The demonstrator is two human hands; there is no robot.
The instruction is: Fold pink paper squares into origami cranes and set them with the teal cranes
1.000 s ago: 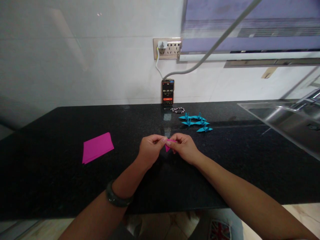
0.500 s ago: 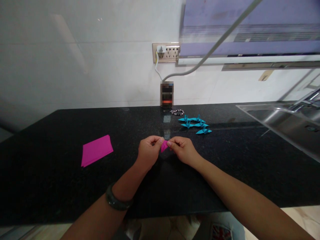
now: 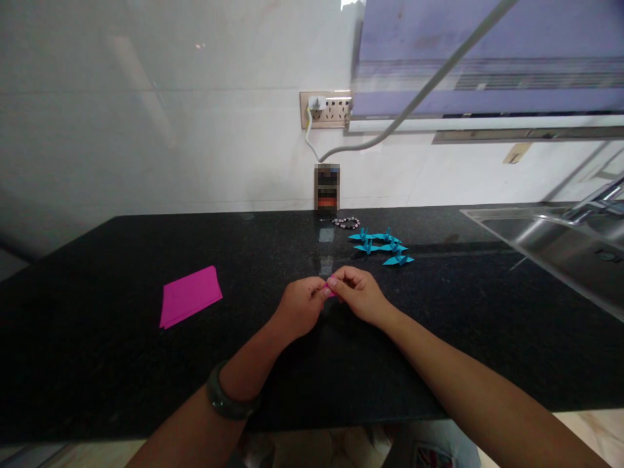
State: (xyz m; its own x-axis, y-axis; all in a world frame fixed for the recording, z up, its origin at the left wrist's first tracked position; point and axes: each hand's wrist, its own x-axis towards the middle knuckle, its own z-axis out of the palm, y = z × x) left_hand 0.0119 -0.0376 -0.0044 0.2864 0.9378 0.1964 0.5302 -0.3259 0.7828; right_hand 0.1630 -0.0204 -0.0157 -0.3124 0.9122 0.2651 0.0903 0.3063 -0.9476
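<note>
My left hand (image 3: 298, 305) and my right hand (image 3: 358, 296) meet fingertip to fingertip over the middle of the black stone counter (image 3: 121, 370). Both pinch a small folded piece of pink paper (image 3: 328, 292), of which only a sliver shows between the fingers. A dark band sits on my left wrist. A stack of pink paper sheets (image 3: 190, 295) lies flat to the left of my hands. Several blue folded paper cranes (image 3: 383, 246) lie behind and to the right of my right hand.
A phone (image 3: 326, 188) leans against the white wall at the counter's back, plugged by a cable into a wall socket (image 3: 325, 109). A bead bracelet (image 3: 346, 223) lies beside it. A steel sink (image 3: 560, 240) takes up the right end.
My hands have closed in on each other, so the pink paper shows less than before. The view has shifted slightly; the other things lie where they were.
</note>
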